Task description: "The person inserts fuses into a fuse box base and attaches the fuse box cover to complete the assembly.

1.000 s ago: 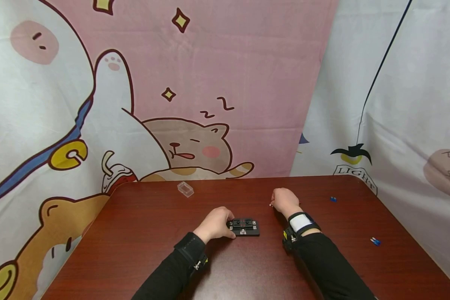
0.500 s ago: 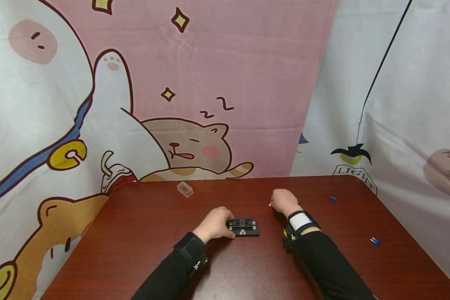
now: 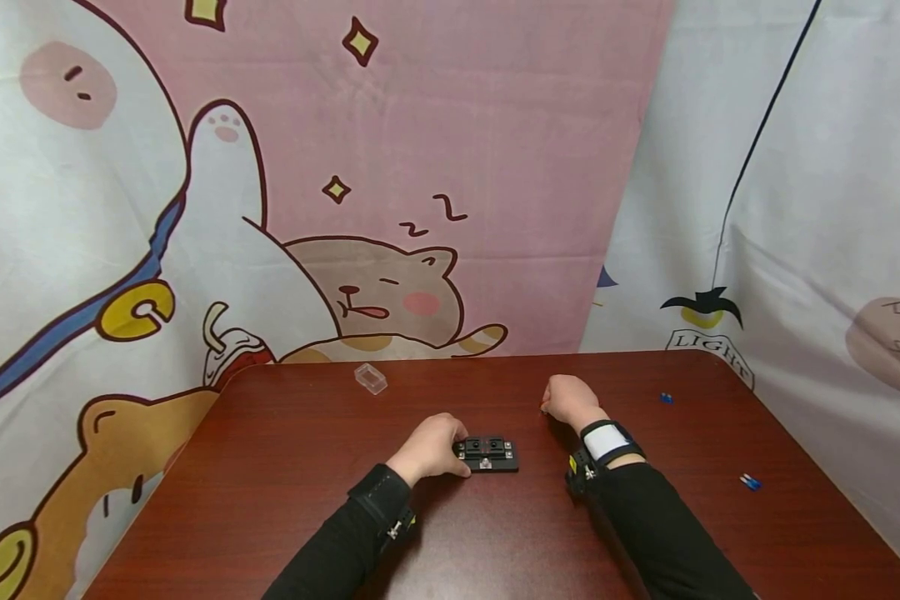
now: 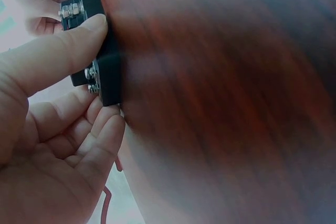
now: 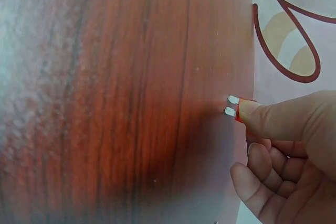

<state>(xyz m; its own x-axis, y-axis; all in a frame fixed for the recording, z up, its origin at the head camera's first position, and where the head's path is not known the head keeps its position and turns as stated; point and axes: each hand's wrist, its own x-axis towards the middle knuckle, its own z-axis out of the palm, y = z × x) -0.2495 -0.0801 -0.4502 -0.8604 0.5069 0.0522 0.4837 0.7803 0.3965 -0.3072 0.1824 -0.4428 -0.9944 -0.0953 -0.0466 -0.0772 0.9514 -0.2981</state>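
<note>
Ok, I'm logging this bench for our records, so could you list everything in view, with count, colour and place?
Table: 1, reddish brown, under the work
Block with metal fittings: 1, black, mid-table, held at its left end
Pronged piece: 1, red with silvery prongs, pinched in the right grip
Box: 1, clear, near the table's far edge, left
Far small piece: 1, blue, table's right side
Near small piece: 1, blue with pale ends, nearer the right edge
Cloth backdrop: count unclear, pink and white with cartoons, behind the table
Left grip: 1, bare, on the block
Right grip: 1, bare, above the table
Sleeves: 2, black, on both arms
</note>
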